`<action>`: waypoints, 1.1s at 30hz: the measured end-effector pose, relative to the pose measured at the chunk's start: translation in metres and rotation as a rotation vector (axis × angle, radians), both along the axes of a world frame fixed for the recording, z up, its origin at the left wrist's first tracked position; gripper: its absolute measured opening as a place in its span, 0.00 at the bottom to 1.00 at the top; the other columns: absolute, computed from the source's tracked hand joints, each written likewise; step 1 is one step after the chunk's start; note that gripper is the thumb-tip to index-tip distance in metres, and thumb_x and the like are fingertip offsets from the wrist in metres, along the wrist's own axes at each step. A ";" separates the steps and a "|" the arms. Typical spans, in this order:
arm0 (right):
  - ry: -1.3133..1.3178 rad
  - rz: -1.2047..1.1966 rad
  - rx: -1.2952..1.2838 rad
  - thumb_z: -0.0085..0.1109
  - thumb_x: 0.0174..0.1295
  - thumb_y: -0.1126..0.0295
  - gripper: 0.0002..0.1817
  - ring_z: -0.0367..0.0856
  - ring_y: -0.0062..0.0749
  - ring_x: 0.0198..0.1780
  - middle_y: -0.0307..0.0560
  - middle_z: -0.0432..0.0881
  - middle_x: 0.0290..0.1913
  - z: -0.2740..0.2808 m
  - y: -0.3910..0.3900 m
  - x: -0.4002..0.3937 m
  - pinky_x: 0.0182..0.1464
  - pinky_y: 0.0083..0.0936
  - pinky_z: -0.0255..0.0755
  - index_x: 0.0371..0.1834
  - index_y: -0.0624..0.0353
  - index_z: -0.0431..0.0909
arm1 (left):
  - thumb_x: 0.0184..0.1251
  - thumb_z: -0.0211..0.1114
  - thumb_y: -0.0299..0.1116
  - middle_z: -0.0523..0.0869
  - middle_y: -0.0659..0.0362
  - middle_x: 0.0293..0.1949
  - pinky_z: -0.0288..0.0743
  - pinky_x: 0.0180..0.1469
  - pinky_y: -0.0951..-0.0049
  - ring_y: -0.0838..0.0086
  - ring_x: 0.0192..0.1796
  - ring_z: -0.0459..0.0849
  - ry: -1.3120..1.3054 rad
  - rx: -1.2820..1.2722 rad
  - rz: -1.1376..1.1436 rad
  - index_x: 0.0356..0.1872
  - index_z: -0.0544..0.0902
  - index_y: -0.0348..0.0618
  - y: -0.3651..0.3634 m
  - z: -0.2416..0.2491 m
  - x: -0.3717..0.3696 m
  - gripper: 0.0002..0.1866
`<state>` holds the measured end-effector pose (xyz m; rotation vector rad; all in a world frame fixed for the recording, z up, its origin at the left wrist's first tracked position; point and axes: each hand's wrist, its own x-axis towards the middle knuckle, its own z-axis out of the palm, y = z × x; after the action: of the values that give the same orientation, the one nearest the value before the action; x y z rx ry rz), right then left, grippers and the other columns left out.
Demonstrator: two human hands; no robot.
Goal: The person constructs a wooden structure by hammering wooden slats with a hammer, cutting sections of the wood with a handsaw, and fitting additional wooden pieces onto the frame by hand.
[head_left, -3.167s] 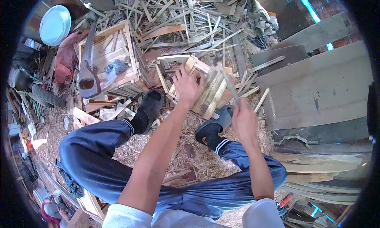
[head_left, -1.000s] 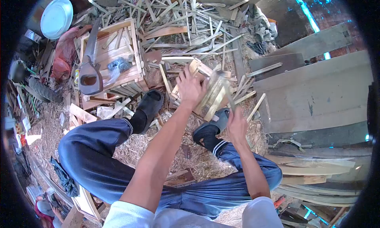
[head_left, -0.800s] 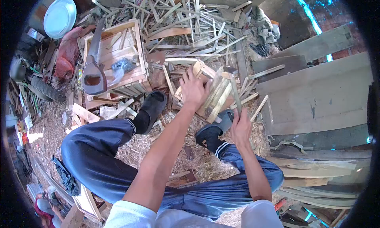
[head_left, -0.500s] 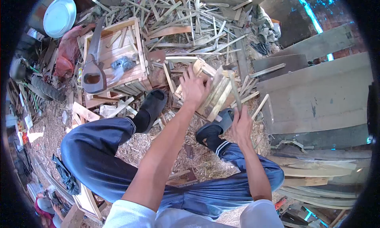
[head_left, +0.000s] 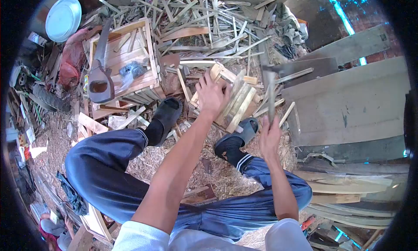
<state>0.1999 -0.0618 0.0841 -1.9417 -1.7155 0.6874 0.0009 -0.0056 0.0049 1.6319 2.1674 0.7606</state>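
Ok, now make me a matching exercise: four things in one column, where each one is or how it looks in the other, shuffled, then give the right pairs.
Things:
1. Hammer
2. Saw
3. Small crate
4. Basin

Places and looks:
A. Round and white, near the upper left of the view
B. Under the left hand
C. Along the left side of the large crate, as the camera sees it
D. Held by its handle in the right hand

Right pairs: 1-D, 2-C, 3-B, 4-A
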 end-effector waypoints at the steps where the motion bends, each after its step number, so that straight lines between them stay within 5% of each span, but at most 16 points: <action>1: -0.002 -0.007 -0.003 0.48 0.75 0.62 0.14 0.76 0.60 0.26 0.63 0.76 0.24 0.001 0.000 0.000 0.29 0.48 0.65 0.40 0.64 0.68 | 0.66 0.61 0.53 0.66 0.44 0.68 0.58 0.67 0.47 0.47 0.66 0.65 -0.019 -0.017 -0.002 0.40 0.90 0.53 0.003 0.002 0.002 0.18; 5: 0.035 -0.033 0.020 0.49 0.75 0.62 0.13 0.74 0.59 0.24 0.63 0.74 0.22 -0.014 -0.007 0.003 0.29 0.47 0.65 0.44 0.63 0.68 | 0.65 0.62 0.53 0.67 0.44 0.67 0.58 0.66 0.47 0.47 0.66 0.65 0.008 0.057 0.005 0.39 0.90 0.52 0.002 -0.003 0.001 0.18; 7: -0.271 0.218 0.014 0.49 0.75 0.61 0.14 0.73 0.58 0.23 0.62 0.73 0.21 -0.029 -0.005 0.002 0.30 0.47 0.65 0.47 0.63 0.68 | 0.65 0.62 0.53 0.67 0.43 0.66 0.58 0.66 0.48 0.48 0.66 0.65 -0.016 0.064 0.011 0.39 0.90 0.51 0.003 -0.002 0.002 0.18; 11: -0.075 0.048 -0.069 0.49 0.74 0.60 0.14 0.75 0.59 0.23 0.60 0.73 0.20 0.022 -0.001 -0.012 0.27 0.48 0.65 0.43 0.61 0.67 | 0.65 0.62 0.48 0.67 0.41 0.67 0.60 0.63 0.51 0.48 0.65 0.67 0.000 0.112 0.034 0.35 0.89 0.52 -0.001 -0.006 0.001 0.14; 16: 0.051 0.030 0.258 0.49 0.74 0.61 0.14 0.76 0.60 0.24 0.61 0.75 0.20 0.016 -0.002 -0.011 0.27 0.48 0.66 0.40 0.62 0.68 | 0.64 0.64 0.50 0.69 0.44 0.65 0.59 0.64 0.48 0.48 0.65 0.67 -0.002 0.096 0.031 0.34 0.88 0.50 0.002 -0.006 0.002 0.16; 19: -0.278 0.210 0.019 0.48 0.74 0.62 0.13 0.80 0.61 0.27 0.65 0.78 0.23 -0.020 -0.005 0.002 0.28 0.50 0.68 0.42 0.62 0.70 | 0.64 0.64 0.50 0.69 0.44 0.65 0.60 0.64 0.48 0.49 0.65 0.67 0.007 0.127 0.026 0.34 0.88 0.50 0.003 -0.007 0.003 0.15; 21: -0.240 0.122 -0.136 0.48 0.74 0.63 0.13 0.83 0.60 0.31 0.68 0.80 0.27 -0.016 -0.002 0.000 0.29 0.51 0.70 0.46 0.63 0.70 | 0.64 0.64 0.50 0.69 0.43 0.65 0.60 0.64 0.48 0.49 0.65 0.67 -0.005 0.152 0.033 0.34 0.88 0.50 0.002 -0.011 0.001 0.16; 27: 0.102 -0.046 0.175 0.47 0.75 0.64 0.12 0.73 0.47 0.22 0.57 0.75 0.23 0.045 0.006 -0.011 0.29 0.43 0.67 0.44 0.63 0.67 | 0.66 0.61 0.49 0.67 0.39 0.67 0.58 0.65 0.48 0.47 0.65 0.66 -0.006 0.106 -0.009 0.40 0.87 0.47 0.001 -0.002 0.001 0.17; 31: -0.022 0.085 0.238 0.48 0.74 0.64 0.12 0.79 0.64 0.28 0.67 0.77 0.26 -0.008 -0.003 -0.002 0.31 0.52 0.68 0.43 0.64 0.69 | 0.66 0.61 0.49 0.67 0.39 0.67 0.59 0.64 0.48 0.47 0.64 0.67 0.017 0.125 -0.015 0.39 0.87 0.47 0.002 -0.004 0.001 0.16; 33: -0.176 0.123 -0.140 0.48 0.74 0.63 0.13 0.79 0.71 0.33 0.68 0.78 0.27 -0.008 0.000 -0.006 0.33 0.56 0.68 0.44 0.64 0.69 | 0.66 0.61 0.49 0.67 0.39 0.67 0.60 0.63 0.48 0.47 0.64 0.68 -0.008 0.127 -0.017 0.38 0.87 0.47 0.000 -0.003 -0.001 0.17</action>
<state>0.1938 -0.0622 0.0756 -2.0581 -1.9539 0.7162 -0.0003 -0.0052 0.0023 1.7025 2.1359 0.9157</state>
